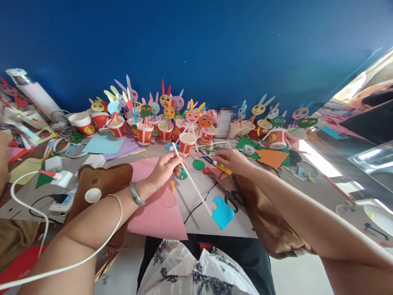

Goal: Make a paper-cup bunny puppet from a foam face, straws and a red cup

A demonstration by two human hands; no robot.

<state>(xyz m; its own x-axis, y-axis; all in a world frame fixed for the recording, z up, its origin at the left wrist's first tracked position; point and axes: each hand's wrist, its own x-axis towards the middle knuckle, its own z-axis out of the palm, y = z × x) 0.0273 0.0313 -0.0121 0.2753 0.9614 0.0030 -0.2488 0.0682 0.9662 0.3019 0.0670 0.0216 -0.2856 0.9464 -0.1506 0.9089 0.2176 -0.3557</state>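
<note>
Along the table's [242,225] back edge, rabbits [193,116] in cups [187,143] look finished, while the stick [192,179], pinched by the left hand [167,169] and slanting toward the front edge, is bare; the right hand's [231,159] grip cannot be told.

And here a pixelated patch [224,122] blots out whatever sits behind it — right among the cups [145,134], the rear ones partly hidden. The left hand [168,167] covers part of a green disc [183,176]; the right hand's [229,159] grip (fingertips too small to make out) can't be read — and a white cable [121,209] runs off the left edge.
</note>
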